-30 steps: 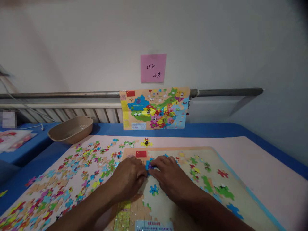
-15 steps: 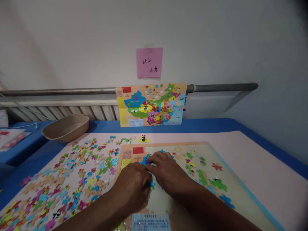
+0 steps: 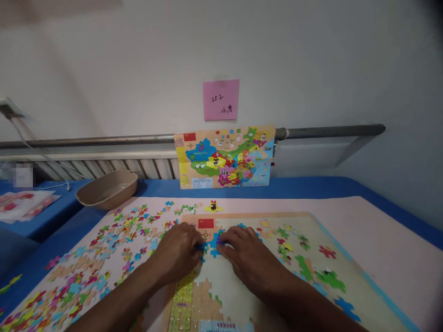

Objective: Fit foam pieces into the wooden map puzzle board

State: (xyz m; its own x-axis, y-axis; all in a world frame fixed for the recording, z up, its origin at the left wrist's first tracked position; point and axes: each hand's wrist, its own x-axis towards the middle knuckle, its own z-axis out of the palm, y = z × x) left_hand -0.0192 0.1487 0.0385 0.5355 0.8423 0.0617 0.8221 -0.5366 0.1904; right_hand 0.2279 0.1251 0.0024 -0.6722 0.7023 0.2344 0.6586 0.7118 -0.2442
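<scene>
A jigsaw puzzle board (image 3: 238, 286) lies before me, its left side partly filled with joined pieces. My left hand (image 3: 178, 251) is closed at the board's left part, fingertips pinched on a blue puzzle piece (image 3: 202, 248) that they partly hide. My right hand (image 3: 247, 253) has its thumb and fingers closed on a blue puzzle piece with purple dots (image 3: 219, 239), just below the red flag section (image 3: 206, 223). Between the hands, more blue pieces (image 3: 214, 251) show. A yellow piece with a black animal (image 3: 213, 206) lies beyond the board's top edge.
Many loose pieces (image 3: 100, 240) spread over the pink sheet at left. Several others (image 3: 330, 279) lie on the board's right side. A beige basin (image 3: 107, 189) stands at the back left. A printed map (image 3: 226, 159) hangs from the metal pipe (image 3: 332, 131), below a pink note (image 3: 221, 100).
My hands have drawn apart. The left hand moved leftward, uncovering the yellow and tan joined pieces; the right stays by the purple-dotted piece. The whole view has shifted slightly.
</scene>
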